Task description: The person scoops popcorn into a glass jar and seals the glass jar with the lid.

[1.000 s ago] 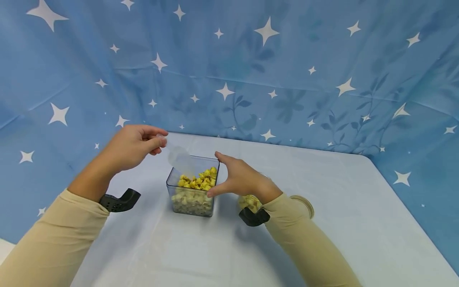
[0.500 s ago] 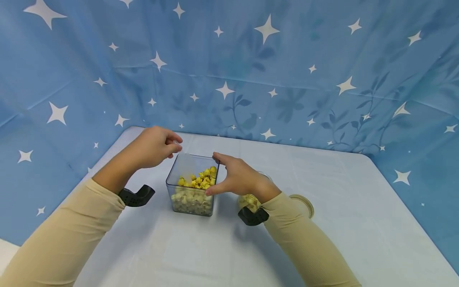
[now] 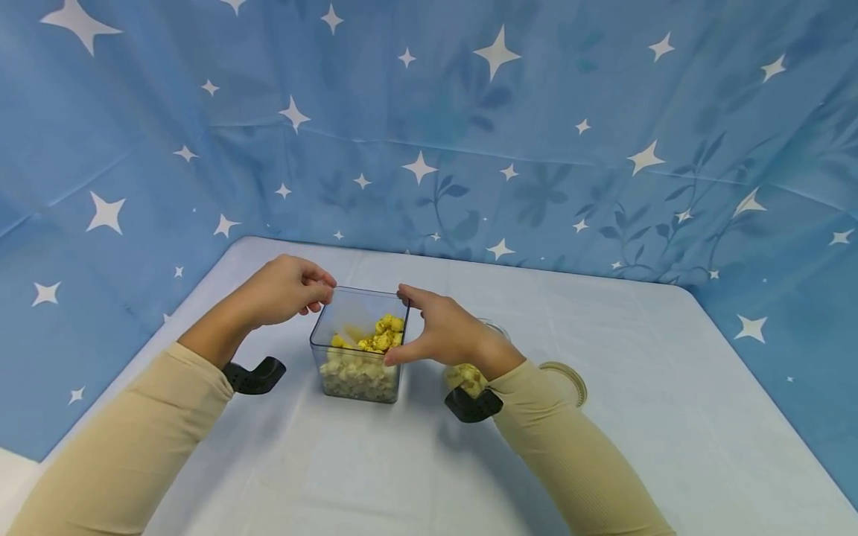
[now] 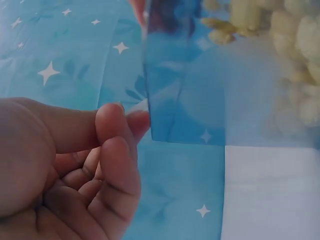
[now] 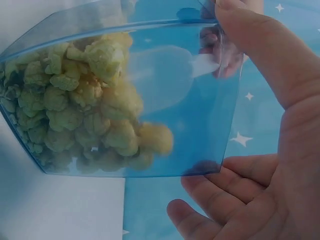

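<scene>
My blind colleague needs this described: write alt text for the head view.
A person's right hand holds a clear box of popcorn while the left hand pinches a pale scoop inside it. Farther right on the white table sit a partly hidden jar and lid.

Right of the clear box (image 3: 365, 304), a person's right arm (image 3: 570, 454) hides much of a popcorn jar (image 3: 462, 374) and part of a gold-rimmed disc (image 3: 578, 377), while a pale scoop (image 5: 165, 75) inside it appears blurred.
</scene>
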`<state>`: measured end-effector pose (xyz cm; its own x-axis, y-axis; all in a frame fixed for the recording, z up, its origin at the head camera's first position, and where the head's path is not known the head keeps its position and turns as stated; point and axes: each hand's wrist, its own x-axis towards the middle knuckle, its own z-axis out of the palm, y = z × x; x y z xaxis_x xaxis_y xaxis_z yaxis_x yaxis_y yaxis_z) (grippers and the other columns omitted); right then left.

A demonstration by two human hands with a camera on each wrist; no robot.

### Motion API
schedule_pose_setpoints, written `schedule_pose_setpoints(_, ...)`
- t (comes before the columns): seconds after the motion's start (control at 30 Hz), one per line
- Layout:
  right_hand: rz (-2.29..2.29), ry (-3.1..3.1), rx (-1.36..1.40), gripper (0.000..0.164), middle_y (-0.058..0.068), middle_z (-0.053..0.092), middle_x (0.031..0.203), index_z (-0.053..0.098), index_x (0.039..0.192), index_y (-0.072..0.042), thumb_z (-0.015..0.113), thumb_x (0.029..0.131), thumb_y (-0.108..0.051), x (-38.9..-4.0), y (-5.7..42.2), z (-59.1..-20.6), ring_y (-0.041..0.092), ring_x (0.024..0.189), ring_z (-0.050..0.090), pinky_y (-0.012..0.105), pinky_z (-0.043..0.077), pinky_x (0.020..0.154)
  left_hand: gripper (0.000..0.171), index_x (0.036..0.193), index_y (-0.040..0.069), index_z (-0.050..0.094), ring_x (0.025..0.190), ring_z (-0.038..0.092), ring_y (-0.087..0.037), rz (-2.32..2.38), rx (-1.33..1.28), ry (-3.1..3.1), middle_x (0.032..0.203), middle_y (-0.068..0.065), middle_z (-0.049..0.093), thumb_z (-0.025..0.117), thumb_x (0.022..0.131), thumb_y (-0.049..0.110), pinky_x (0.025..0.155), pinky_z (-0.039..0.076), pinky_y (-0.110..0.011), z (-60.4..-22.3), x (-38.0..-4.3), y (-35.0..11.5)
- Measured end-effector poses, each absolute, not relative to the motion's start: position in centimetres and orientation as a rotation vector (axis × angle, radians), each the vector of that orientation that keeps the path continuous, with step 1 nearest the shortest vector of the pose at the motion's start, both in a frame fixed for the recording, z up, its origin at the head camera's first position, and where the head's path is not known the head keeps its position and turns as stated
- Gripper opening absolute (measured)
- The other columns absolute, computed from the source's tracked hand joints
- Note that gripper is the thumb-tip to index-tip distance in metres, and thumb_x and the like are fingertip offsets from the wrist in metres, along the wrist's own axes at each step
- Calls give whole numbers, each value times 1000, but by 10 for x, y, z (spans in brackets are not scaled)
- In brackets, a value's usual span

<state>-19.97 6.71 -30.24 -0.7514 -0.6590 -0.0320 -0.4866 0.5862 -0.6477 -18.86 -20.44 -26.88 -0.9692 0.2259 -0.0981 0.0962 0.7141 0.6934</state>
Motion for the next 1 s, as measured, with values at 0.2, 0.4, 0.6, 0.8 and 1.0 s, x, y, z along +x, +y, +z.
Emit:
schedule_pose_setpoints(0.2, -925, 2548, -936, 111, 11, 35, 158, 22, 159, -5, 86, 78, -45, -200, 66, -305, 30, 141, 38, 47, 37, 110, 26, 121, -2, 66, 83, 61, -23, 1147, 291, 2685, 98, -11, 68, 55, 103, 13, 73, 52, -35, -269, -188, -210)
schedule_pose_setpoints(0.4, -928, 2549, -954, 111, 11, 36, 158, 23, 158, -3, 86, 77, -44, -201, 66, -304, 28, 142, 38, 45, 37, 110, 26, 121, -3, 66, 80, 59, -22, 1175, 296, 2630, 99, -12, 68, 56, 103, 13, 72, 51, -34, -271, -190, -204)
schedule_pose_setpoints(0.6, -928, 2540, -945, 111, 11, 34, 158, 22, 159, -4, 86, 78, -45, -201, 66, -305, 27, 142, 37, 43, 37, 111, 28, 124, -3, 65, 80, 59, -21, 1186, 287, 2593, 102, -12, 69, 57, 104, 14, 72, 51, -33, -271, -190, -204)
schedule_pose_setpoints(0.8, -930, 2544, -939, 111, 10, 35, 158, 23, 159, -4, 86, 78, -44, -202, 66, -306, 25, 142, 37, 42, 36, 111, 29, 126, -4, 64, 80, 58, -22, 1253, 281, 2535, 101, -11, 68, 57, 104, 14, 72, 51, -32, -271, -189, -204)
schedule_pose_setpoints(1.0, -942, 2541, -929, 111, 10, 35, 158, 23, 159, -4, 87, 78, -44, -202, 66, -306, 25, 143, 37, 42, 36, 112, 30, 127, -2, 64, 77, 56, -21, 1251, 304, 2530, 106, -10, 70, 57, 104, 16, 69, 48, -32, -278, -189, -204)
